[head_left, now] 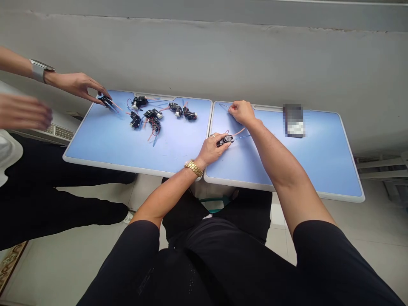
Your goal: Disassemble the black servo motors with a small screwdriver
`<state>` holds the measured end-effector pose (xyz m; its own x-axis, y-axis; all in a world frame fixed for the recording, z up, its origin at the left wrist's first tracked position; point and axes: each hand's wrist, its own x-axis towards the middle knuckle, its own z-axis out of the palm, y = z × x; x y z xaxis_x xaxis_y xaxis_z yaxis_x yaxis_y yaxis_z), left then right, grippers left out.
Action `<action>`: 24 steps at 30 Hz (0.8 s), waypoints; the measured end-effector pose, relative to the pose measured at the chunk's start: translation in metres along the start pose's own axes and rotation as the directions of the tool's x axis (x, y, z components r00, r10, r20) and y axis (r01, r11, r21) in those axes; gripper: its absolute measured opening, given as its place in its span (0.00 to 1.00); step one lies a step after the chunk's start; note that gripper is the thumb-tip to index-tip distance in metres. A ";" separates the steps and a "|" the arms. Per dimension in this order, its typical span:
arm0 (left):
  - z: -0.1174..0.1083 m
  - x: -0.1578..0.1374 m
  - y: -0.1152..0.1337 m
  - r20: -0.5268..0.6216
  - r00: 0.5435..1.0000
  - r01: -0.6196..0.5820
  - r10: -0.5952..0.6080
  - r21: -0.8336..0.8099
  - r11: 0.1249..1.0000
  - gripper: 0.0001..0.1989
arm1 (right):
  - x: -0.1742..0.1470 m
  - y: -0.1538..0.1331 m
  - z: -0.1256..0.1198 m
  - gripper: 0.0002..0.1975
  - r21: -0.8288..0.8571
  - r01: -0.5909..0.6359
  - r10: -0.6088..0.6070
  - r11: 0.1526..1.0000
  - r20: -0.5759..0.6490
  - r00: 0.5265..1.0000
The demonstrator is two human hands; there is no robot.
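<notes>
Left table (102, 144): wired assemblies (153, 114) toward rear. Right table (321, 170), just beside: handheld assembly (227, 139) near left edge, flat item (293, 120) right of centre. Wall (191, 55) behind.

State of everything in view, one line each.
Left hand: closed on black assembly
Black assembly: held, round face up, wires attached
Right hand: pinching thin item
Thin item: pinched, wire or tool unclear
Loose assemblies: scattered on left table, wires attached
Co-worker's watch-side hand: on another assembly
Co-worker's other hand: motion-blurred, holding nothing visible
Pixelated item: on right table
</notes>
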<state>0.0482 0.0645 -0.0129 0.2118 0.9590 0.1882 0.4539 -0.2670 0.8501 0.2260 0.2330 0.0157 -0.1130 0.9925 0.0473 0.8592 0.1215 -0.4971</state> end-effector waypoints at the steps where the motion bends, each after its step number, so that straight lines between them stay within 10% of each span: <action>1: 0.000 0.000 0.000 0.000 1.000 -0.003 0.003 0.000 1.000 0.18 | -0.002 0.000 -0.001 0.08 0.016 -0.006 0.006 1.000 -0.001 1.000; 8: -0.002 0.000 0.000 0.002 1.000 -0.007 0.007 0.009 1.000 0.17 | -0.032 0.016 -0.031 0.14 0.214 -0.023 0.046 0.977 -0.103 0.994; 16: -0.003 -0.001 0.003 0.010 1.000 -0.006 0.006 0.023 1.000 0.17 | -0.149 0.012 -0.101 0.10 0.218 0.102 -0.053 0.971 -0.221 0.974; 24: -0.005 -0.001 0.004 0.004 1.000 -0.002 0.002 0.038 0.999 0.16 | -0.191 -0.008 -0.099 0.08 0.406 0.167 -0.073 0.898 -0.237 0.969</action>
<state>0.0453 0.0628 -0.0075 0.2164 0.9581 0.1875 0.4856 -0.2722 0.8307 0.2901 0.0440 0.0962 -0.0541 0.9564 0.2871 0.5502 0.2685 -0.7907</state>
